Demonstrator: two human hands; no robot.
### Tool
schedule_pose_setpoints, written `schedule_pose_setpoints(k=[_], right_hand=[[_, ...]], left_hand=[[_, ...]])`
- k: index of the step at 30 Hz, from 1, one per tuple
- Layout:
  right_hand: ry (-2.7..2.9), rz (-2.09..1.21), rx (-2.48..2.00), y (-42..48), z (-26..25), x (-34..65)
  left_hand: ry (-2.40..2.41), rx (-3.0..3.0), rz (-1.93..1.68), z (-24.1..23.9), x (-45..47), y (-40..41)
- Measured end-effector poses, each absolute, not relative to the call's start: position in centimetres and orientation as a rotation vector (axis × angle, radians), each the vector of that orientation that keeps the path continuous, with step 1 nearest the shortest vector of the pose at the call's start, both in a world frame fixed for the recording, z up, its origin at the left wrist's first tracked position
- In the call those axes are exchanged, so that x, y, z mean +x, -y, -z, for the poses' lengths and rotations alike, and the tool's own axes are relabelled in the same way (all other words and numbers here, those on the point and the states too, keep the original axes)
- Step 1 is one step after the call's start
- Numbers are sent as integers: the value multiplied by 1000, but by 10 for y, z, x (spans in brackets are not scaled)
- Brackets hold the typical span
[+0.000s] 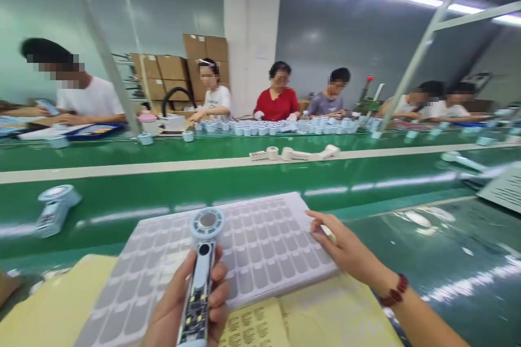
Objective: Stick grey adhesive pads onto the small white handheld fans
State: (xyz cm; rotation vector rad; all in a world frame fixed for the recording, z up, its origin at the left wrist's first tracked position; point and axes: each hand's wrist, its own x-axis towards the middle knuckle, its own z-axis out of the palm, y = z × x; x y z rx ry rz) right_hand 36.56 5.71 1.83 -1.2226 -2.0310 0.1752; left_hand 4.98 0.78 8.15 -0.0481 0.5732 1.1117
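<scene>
Well beyond left hand (169, 303) and right hand (344, 244): green belt (260, 184). Beneath and between the hands: stack of grey-label sheets (264, 241), with yellow paper (325, 312) under the near side. At the stack's right edge: right hand, fingers curled; cannot tell whether pinching anything. Grasped in the left hand, thumb opposite fingers: pale blue handheld fan (201, 274), with ring-shaped head (208, 221) beyond the fingertips and bare circuit board (195, 312) near the palm. Likely light, stiff, slightly slippery; probably fragile at the board, best held by the sides.
</scene>
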Motion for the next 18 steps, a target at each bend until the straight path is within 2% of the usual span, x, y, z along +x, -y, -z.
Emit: schedule_pose_setpoints(k=[7,18], right_hand=[[1954,-156,-1298,-46,-19,368],[1693,-337,-1378,-53,-18,358]], left_hand=[[-517,-10,-1152,-80,47,0],[-569,-111,-1273,-92,40,4]])
